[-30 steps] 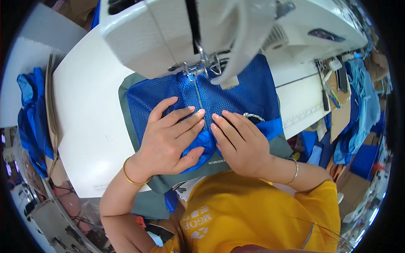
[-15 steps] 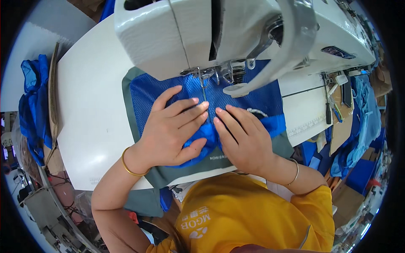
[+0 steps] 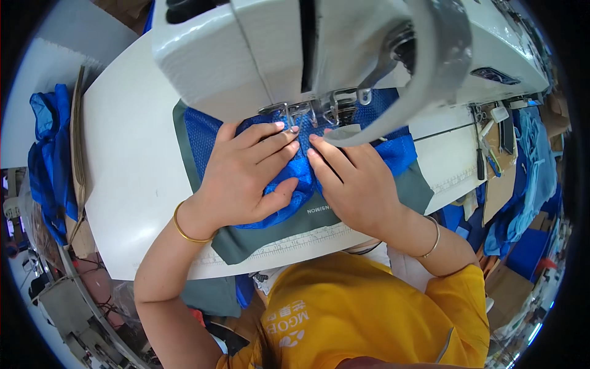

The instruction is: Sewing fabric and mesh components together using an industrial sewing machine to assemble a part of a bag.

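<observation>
My left hand [image 3: 243, 175] lies flat with its fingers apart on a blue mesh fabric [image 3: 200, 132], the fingertips close in front of the metal presser foot [image 3: 289, 112]. To its right, my right hand [image 3: 359, 187] presses on the same piece, fingers stretched toward the foot and partly behind a pale curved guard [image 3: 430, 86]. Between and beside the hands bunches shiny bright blue cloth [image 3: 396, 154]. Under it all lies a grey-green fabric panel [image 3: 246, 243] with small white lettering. The mesh runs beneath the white sewing machine's head [image 3: 209, 67]; the needle tip cannot be made out.
A white table [image 3: 132, 184] carries a printed ruler strip along its near edge. Blue cloth [image 3: 52, 160] hangs at the left by a cardboard edge. On the right lie a screwdriver [image 3: 480, 163], small tools, and light blue fabric strips [image 3: 531, 178].
Both hands and the fabric have slid away from me, closer to the presser foot. More of the ruler strip at the table's near edge now shows.
</observation>
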A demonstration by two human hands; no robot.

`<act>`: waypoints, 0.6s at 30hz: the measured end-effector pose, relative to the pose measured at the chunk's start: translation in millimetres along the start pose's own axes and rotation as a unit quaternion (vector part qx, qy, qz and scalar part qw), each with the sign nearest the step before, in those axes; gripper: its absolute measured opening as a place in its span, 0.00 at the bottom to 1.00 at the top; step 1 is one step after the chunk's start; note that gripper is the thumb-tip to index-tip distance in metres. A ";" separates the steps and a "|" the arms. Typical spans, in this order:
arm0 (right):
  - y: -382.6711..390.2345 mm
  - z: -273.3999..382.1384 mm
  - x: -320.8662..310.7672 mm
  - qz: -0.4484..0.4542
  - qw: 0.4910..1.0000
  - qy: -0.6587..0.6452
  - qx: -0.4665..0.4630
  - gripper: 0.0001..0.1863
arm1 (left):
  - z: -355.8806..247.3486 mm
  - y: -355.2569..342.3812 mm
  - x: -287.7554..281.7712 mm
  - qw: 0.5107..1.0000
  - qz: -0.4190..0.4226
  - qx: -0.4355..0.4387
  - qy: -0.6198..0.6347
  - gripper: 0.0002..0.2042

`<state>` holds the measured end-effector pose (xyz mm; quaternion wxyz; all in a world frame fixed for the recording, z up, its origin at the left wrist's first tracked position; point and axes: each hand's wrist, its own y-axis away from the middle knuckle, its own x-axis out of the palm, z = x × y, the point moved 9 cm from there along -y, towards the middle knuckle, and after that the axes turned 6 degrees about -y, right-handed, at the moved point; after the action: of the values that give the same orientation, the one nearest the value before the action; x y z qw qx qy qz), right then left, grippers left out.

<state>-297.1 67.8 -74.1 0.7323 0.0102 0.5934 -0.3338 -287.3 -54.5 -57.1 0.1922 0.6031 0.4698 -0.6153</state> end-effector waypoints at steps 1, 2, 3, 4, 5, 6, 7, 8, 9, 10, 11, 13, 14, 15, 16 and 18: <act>0.2 0.5 0.5 -0.004 1.000 0.001 -0.009 0.21 | -3.0 -0.5 -0.6 1.000 0.002 0.004 0.001 0.20; 0.2 -0.3 0.7 -0.008 1.000 0.002 -0.016 0.21 | -6.4 -1.4 -1.9 1.000 -0.003 0.005 -0.016 0.19; 0.4 -3.3 0.5 -0.011 1.000 0.003 -0.010 0.21 | -10.4 -2.3 -3.4 0.999 -0.007 0.006 -0.033 0.18; 0.9 -5.0 0.7 -0.011 1.000 -0.007 -0.011 0.21 | -23.2 -3.8 -7.7 0.997 -0.021 0.053 -0.058 0.16; 1.4 -5.6 1.3 -0.013 1.000 -0.018 -0.011 0.21 | -29.3 -1.9 -7.1 0.997 -0.017 0.060 -0.056 0.16; 0.8 -5.5 2.3 0.000 1.000 -0.005 -0.006 0.21 | -33.6 1.1 -9.7 0.998 -0.032 0.055 -0.014 0.16; 0.9 -8.2 2.3 -0.004 1.000 -0.006 0.001 0.21 | -33.8 2.7 -10.8 0.997 -0.045 0.051 0.029 0.15; 0.9 -6.6 0.9 -0.008 1.000 -0.004 -0.012 0.21 | -34.3 5.0 -8.8 0.997 -0.050 0.062 0.016 0.15; 1.0 -4.4 -0.5 -0.012 1.000 -0.002 -0.025 0.21 | -33.7 7.2 -5.0 0.996 -0.047 0.067 0.019 0.15; 0.3 -3.4 -0.8 -0.010 1.000 0.005 -0.022 0.21 | -32.6 9.5 -3.1 0.996 -0.053 0.070 0.021 0.15; 0.3 -5.3 0.0 -0.011 1.000 0.005 -0.019 0.21 | -31.4 9.9 -2.2 0.996 -0.059 0.070 0.023 0.15; 1.0 -7.1 -1.8 -0.031 0.999 -0.007 -0.018 0.19 | -32.1 7.4 -2.9 0.995 -0.062 0.065 0.030 0.14; 2.3 -6.2 -2.3 -0.032 0.999 -0.007 -0.016 0.19 | -31.2 7.5 -3.9 0.995 -0.067 0.057 0.036 0.13; 4.4 -3.7 -6.9 -0.045 0.999 -0.024 -0.018 0.17 | -30.6 8.8 -2.5 0.995 -0.066 0.059 0.036 0.13; 5.7 -0.8 -12.2 -0.059 0.997 -0.041 -0.021 0.15 | -30.2 11.5 -2.0 0.994 -0.078 0.067 0.034 0.13; 1.8 -7.5 -15.6 -0.002 0.987 -0.139 0.083 0.13 | -30.8 15.1 -0.1 0.993 -0.085 0.080 0.034 0.12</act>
<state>-303.9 79.8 -63.3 0.8034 0.0236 0.4563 -0.3819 -257.9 -36.9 -57.0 0.0738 0.5950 0.4753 -0.6439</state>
